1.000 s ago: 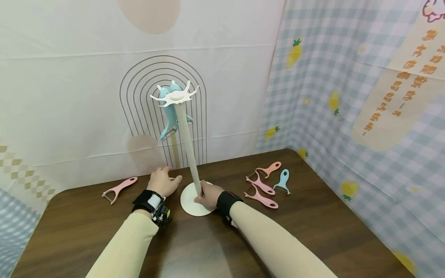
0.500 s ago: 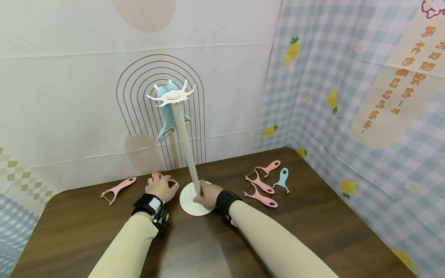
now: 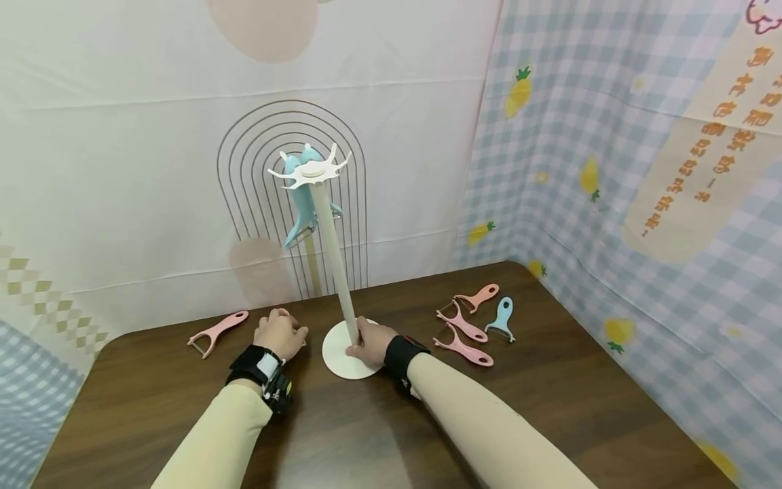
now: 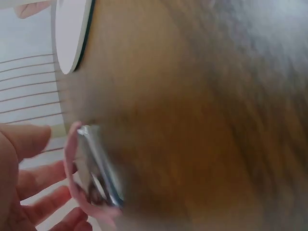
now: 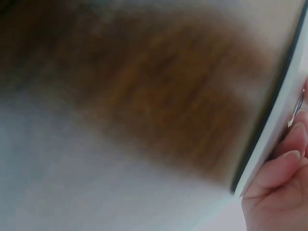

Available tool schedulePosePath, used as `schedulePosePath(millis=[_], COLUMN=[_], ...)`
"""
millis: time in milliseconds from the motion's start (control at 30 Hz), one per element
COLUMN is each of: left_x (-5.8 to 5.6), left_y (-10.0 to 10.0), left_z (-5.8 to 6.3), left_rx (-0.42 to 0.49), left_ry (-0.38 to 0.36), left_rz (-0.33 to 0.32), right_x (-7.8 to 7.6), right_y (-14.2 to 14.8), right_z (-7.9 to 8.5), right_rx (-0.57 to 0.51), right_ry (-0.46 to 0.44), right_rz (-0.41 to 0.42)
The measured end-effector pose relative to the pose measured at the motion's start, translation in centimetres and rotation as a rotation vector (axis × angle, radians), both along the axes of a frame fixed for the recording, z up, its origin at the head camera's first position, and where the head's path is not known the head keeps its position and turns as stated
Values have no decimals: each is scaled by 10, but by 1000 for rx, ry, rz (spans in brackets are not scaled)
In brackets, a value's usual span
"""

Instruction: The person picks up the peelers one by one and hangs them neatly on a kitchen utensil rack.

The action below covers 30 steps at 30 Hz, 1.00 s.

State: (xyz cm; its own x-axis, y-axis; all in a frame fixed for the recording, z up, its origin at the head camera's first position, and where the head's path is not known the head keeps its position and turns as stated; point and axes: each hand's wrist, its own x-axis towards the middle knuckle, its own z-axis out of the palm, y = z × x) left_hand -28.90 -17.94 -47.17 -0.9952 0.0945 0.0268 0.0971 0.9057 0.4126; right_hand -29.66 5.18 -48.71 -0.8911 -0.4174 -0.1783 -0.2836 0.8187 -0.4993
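On a dark wooden bench rises a white stand: round base, tall pole, hooked top. The right hand grips the pole just above the base. The left hand is over a pink peeler left of the base, fingers against it; whether they grip, I cannot tell. Two light-blue peelers hang from the top. To the right lie two pink peelers, a blue peeler and an orange peeler; another pink peeler lies far left.
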Motion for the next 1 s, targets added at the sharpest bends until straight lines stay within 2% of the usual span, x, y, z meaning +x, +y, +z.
schedulePosePath(millis=[133,233,367,467,633,833,1000], left_x=[0,1,3,6,9,11,14], left_y=[-8,-13,-19,-25,-35,-46,-50], left_z=[4,8,11,12,12,15,15], left_rx=[-48,-39,14,68,115,134,167], left_ry=[54,56,53,43,-3,-114,-173], left_rz=[-44,-63,-30,26,73,105,116], right_x=[-1,-2,0,3,6,8,7], right_y=[2,2,1,0,1,0,-1], right_z=[-3,-4,0,4,10,11,12], right_rx=[-8,-13,-16,-12,-4,-1,0], right_ry=[8,9,-7,-13,-10,-14,-17], right_rz=[-2,-3,-10,-11,-7,-5,-15])
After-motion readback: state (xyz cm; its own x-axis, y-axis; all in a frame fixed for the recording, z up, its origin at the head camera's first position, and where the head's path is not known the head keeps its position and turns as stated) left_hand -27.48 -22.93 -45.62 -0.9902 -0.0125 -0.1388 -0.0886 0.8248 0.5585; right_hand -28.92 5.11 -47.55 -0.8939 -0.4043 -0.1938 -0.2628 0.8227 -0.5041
